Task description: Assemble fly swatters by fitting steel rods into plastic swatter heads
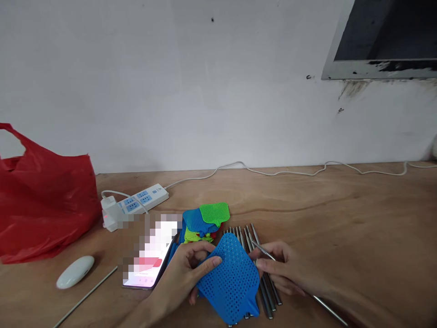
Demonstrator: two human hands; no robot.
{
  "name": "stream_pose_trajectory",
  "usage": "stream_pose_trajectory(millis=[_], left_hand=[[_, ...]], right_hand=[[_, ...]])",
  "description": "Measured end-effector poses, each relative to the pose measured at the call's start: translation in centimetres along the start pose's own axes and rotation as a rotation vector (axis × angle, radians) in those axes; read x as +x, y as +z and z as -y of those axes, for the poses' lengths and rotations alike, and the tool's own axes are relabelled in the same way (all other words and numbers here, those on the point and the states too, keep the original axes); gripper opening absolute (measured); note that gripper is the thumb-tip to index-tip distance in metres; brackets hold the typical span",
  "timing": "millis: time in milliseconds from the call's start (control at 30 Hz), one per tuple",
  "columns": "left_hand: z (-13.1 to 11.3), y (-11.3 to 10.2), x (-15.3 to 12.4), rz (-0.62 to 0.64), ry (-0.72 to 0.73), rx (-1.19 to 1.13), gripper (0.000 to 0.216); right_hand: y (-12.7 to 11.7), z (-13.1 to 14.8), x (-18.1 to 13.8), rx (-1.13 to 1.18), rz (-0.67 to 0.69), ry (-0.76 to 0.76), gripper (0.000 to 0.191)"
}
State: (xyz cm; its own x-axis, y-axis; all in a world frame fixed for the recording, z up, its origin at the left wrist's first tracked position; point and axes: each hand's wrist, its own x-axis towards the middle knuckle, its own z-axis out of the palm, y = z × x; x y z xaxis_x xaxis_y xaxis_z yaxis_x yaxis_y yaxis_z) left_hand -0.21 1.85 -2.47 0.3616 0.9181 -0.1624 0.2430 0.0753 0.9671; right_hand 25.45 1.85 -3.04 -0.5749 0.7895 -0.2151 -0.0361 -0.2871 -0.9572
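My left hand (191,269) pinches a blue perforated fly swatter head (232,278) by its edge, thumb on top. The swatter head's narrow neck points down toward the front of the table. Between its fingers my right hand (278,269) grips a thin metal rod (329,310), whose tip sticks out at the upper left near the swatter head. Several metal rods (269,296) lie side by side on the table, partly hidden under the blue head. Just behind my left hand is a pile of swatter heads, with a green swatter head (214,213) on top and blue, yellow and red ones below.
A lit phone (153,250), partly blurred, stands left of my left hand. Farther left are a white mouse (75,272), another thin rod (87,295) and a red plastic bag (48,200). A power strip (145,199) trails a white cable (273,173) along the wall.
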Motion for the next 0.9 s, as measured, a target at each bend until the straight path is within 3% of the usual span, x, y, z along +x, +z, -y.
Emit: stream_pose_trajectory(millis=[167,367,533,633,900], left_hand=[[0.3,0.2,0.0,0.048,0.035,-0.053,0.045],[-0.3,-0.2,-0.5,0.062,0.146,-0.047,0.053],[-0.6,-0.3,-0.6,0.016,0.239,-0.04,0.036],[-0.4,-0.2,-0.6,0.019,0.218,-0.015,0.025],[0.2,-0.6,-0.1,0.035,0.128,-0.13,0.03]], right_hand=[[0.5,-0.3,0.0,-0.155,0.106,-0.015,0.047],[-0.6,-0.6,0.6,-0.085,-0.073,-0.048,0.045],[-1.0,-0.5,0.9,-0.01,-0.176,-0.081,0.049],[-0.5,-0.1,0.7,-0.038,-0.199,-0.081,0.051],[0.0,-0.3,0.2,-0.089,-0.121,0.022,0.057]])
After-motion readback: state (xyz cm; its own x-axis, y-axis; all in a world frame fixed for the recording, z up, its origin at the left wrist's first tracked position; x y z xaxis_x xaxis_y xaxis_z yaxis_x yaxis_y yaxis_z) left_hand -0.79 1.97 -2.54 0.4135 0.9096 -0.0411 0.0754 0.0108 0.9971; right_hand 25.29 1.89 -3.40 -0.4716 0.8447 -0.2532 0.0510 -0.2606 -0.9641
